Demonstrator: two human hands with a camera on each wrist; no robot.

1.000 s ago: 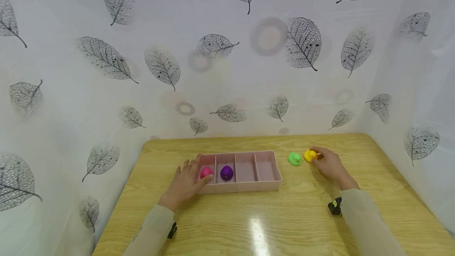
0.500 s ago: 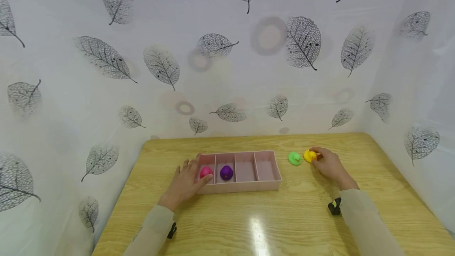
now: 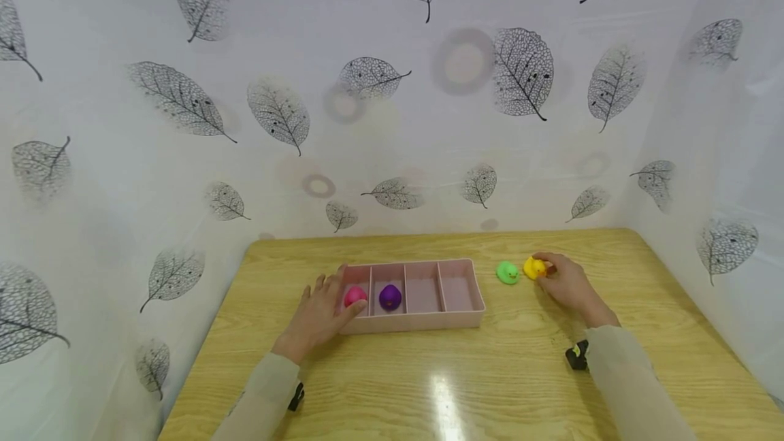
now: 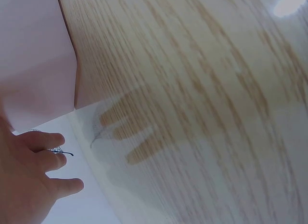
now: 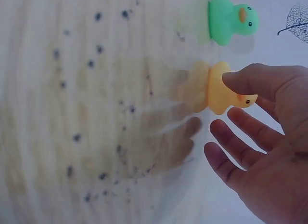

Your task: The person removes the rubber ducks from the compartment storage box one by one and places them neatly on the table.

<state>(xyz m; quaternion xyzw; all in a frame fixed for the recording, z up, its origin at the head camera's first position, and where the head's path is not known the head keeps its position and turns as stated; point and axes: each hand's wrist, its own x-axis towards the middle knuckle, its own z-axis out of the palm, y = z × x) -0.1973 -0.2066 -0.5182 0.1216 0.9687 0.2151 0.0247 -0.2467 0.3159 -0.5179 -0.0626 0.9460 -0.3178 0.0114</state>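
Note:
In the head view my left hand (image 3: 318, 315) rests on the left end of a pink divided tray (image 3: 422, 321), thumb across its near rim and the other fingers spread at the left side. The left wrist view shows those fingers (image 4: 57, 161) nearly straight. A rounded pink toy (image 3: 354, 296) sits in the leftmost compartment, partly behind the thumb. Beside it, a purple toy (image 3: 390, 297) fills part of the second one. Right of the tray, my right hand (image 3: 566, 281) pinches a yellow rubber duck (image 5: 220, 89) between thumb and fingers, low over the table; its other fingers are spread.
A green rubber duck (image 3: 508, 273) stands on the wooden table (image 3: 392, 386) between tray and right hand. Behind the table hangs a white leaf-print curtain (image 3: 392, 141), which continues along both sides. Dark specks dot the tabletop in the right wrist view.

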